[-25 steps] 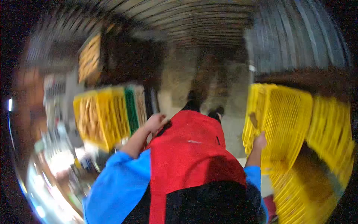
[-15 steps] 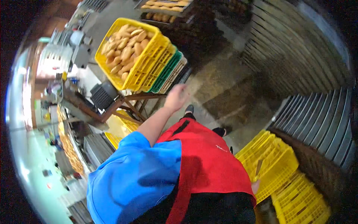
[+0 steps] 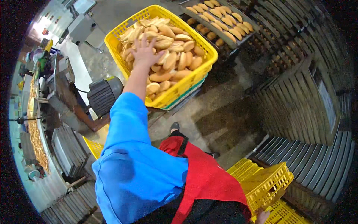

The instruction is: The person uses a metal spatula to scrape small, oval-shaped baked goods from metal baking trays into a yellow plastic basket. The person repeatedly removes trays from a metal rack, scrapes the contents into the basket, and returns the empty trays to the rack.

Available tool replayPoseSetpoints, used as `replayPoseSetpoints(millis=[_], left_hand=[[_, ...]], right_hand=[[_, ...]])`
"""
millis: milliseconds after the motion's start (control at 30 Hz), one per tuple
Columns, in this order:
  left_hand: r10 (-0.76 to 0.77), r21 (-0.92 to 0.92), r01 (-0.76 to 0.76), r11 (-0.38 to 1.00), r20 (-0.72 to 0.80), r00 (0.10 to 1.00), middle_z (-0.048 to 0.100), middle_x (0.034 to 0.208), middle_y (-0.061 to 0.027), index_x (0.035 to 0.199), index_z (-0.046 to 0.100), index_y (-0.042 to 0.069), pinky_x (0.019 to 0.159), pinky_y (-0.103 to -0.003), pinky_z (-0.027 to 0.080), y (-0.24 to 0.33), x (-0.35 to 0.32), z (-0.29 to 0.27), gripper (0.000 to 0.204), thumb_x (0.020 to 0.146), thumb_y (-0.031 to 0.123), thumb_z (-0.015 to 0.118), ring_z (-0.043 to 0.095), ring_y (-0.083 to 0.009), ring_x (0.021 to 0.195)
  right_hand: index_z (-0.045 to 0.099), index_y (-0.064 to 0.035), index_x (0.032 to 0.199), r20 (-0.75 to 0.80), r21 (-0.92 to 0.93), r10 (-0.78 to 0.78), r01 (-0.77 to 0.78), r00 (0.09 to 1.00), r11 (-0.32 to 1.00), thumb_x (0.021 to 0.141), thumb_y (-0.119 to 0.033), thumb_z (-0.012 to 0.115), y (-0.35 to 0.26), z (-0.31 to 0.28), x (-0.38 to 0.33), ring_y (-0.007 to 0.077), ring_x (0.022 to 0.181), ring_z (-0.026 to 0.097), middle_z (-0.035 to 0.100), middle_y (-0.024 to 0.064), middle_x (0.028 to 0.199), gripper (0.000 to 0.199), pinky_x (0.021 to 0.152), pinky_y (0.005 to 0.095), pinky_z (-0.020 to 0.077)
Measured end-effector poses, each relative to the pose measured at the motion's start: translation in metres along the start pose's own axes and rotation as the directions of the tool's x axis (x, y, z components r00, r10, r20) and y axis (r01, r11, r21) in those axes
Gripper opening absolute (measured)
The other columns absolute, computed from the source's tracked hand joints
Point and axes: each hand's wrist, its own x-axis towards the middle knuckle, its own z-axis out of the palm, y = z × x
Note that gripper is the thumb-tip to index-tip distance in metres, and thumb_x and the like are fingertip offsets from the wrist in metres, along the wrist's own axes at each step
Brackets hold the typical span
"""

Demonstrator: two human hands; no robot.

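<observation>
floor [image 3: 209, 108] is dull concrete with a big dark patch, and a dark shoe [image 3: 174, 127] is planted on it. the top yellow crate [image 3: 190, 83] is heaped with golden bread rolls [image 3: 182, 59], kinda tilted in view, and sits on a green crate [image 3: 195, 86]; can't really make out what's under that stack. upper right, a metal tray [image 3: 238, 44] carries longish rolls [image 3: 235, 34] lined up in rows. far left there's a long pale surface with a strip of golden-brown pieces [image 3: 37, 138] along it, too small to tell what.
</observation>
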Motion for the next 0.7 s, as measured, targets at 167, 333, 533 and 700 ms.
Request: replayPoseSetpoints(millis=[167,333,533,700], left_hand=[[0.043,-0.092,-0.027,0.995,0.18,0.983,0.009,0.152,-0.0076,0.142,0.026,0.035,0.102,-0.065,0.02,-0.025,0.071,0.03,0.082,0.073,0.069,0.054,0.015,-0.0398,0.136],[0.013,-0.21,0.032,0.977,0.209,0.978,0.01,0.152,-0.0107,0.143,0.024,0.032,0.104,-0.063,0.019,-0.039,0.121,0.069,0.081,0.076,0.065,0.054,0.012,-0.0419,0.137],[0.062,-0.272,-0.013,0.962,0.172,0.983,0.013,0.15,-0.0119,0.142,0.027,0.031,0.105,-0.064,0.015,-0.017,0.108,0.084,0.067,0.083,0.06,0.046,0.014,-0.041,0.136],[0.145,-0.317,-0.08,0.945,0.186,0.972,0.015,0.15,-0.0134,0.142,0.027,0.026,0.105,-0.064,0.013,0.004,0.053,0.054,0.068,0.085,0.057,0.045,0.01,-0.0395,0.137]], right_hand=[[0.055,-0.0009,0.105,-0.056,0.136,0.046,-0.038,0.997,0.99,0.07,-0.005,0.054,-0.081,0.05,-0.034,0.021,0.062,0.056,0.058,0.0077,0.076,0.035,0.057,0.0335,0.047],[0.055,-0.001,0.102,-0.049,0.239,0.068,-0.055,0.996,0.969,0.068,-0.003,0.053,-0.135,0.094,-0.039,0.018,0.058,0.054,0.056,0.0061,0.072,0.034,0.053,0.031,0.0454],[0.056,-0.0012,0.099,0.116,0.149,-0.021,0.003,0.993,0.989,0.067,-0.001,0.053,-0.19,0.134,-0.029,0.0148,0.055,0.053,0.055,0.004,0.07,0.032,0.05,0.0283,0.0439],[0.055,-0.0014,0.099,0.353,-0.093,-0.059,0.097,0.934,0.991,0.071,-0.002,0.059,-0.244,0.177,-0.001,0.0133,0.064,0.055,0.059,0.0042,0.08,0.027,0.057,0.0266,0.046]])
